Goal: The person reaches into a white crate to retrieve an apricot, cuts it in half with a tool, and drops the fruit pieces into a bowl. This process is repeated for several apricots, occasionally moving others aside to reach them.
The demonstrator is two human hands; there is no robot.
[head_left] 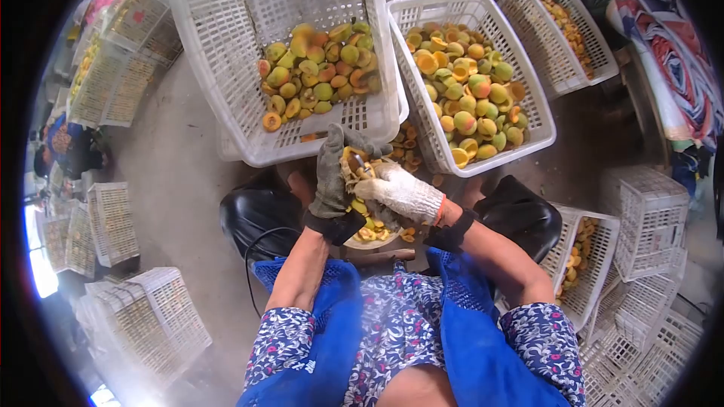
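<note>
My left hand (329,177), in a dirty grey glove, is closed around an orange-fleshed apricot half (351,160). My right hand (401,190), in a white knit glove with an orange cuff, grips a small metal-tipped hand tool (363,169) against the fruit; most of the tool is hidden by the fingers. Below both hands, a round container (377,243) holds yellow fruit pieces. Just beyond them, a tilted white crate (226,98) contains whole and halved apricots (320,68). To its right, another white crate (528,90) holds many more apricots (471,90).
Further crates of fruit stand at the upper right (562,30) and lower right (584,256). Stacked white crates (652,218) are at the right edge. Several crates (151,316) line the left side of the concrete floor (177,203). Patterned cloth (671,53) lies at the far right.
</note>
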